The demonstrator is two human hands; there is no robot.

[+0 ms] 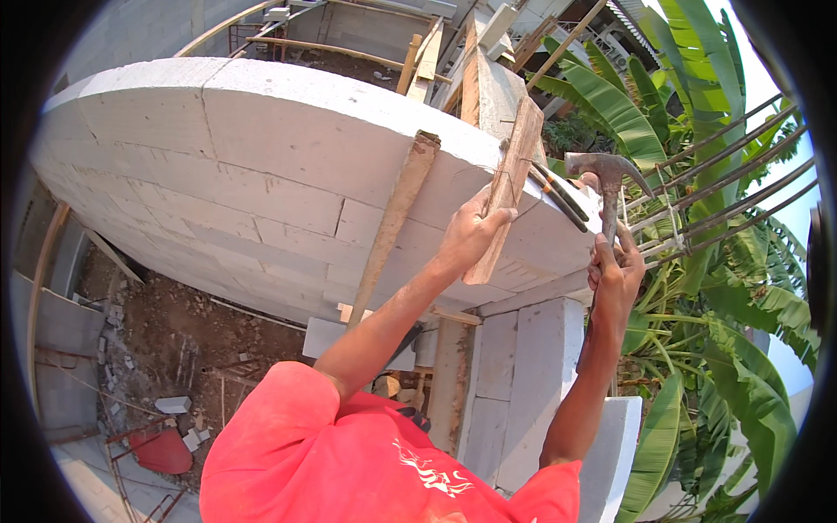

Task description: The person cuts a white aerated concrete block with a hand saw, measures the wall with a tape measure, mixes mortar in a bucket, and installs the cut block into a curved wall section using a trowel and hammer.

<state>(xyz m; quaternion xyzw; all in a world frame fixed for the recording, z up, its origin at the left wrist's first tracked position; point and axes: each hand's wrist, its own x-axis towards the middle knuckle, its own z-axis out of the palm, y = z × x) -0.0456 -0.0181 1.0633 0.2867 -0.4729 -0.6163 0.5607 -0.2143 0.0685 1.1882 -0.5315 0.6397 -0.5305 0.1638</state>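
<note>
My left hand point(472, 234) grips the lower part of a short wooden board point(518, 157), which stands tilted against the top edge of a pale block wall point(279, 118). A thin nail sticks out sideways near the board's upper end. In my right hand point(617, 277) is a claw hammer point(608, 166), its metal head up, held apart from the board. Fingers wrap round the hammer's handle. Between the two hands, a dark-handled hand tool point(561, 197) with orange marks, looking like pincers, lies on the wall top.
A wooden batten point(397, 218) leans against the wall to the left. Steel reinforcing bars point(728, 187) jut out at right, before banana leaves point(667, 418). Beyond the wall stands a concrete column with formwork boards point(488, 91). Far below lies a dirt floor point(179, 340) with rubble.
</note>
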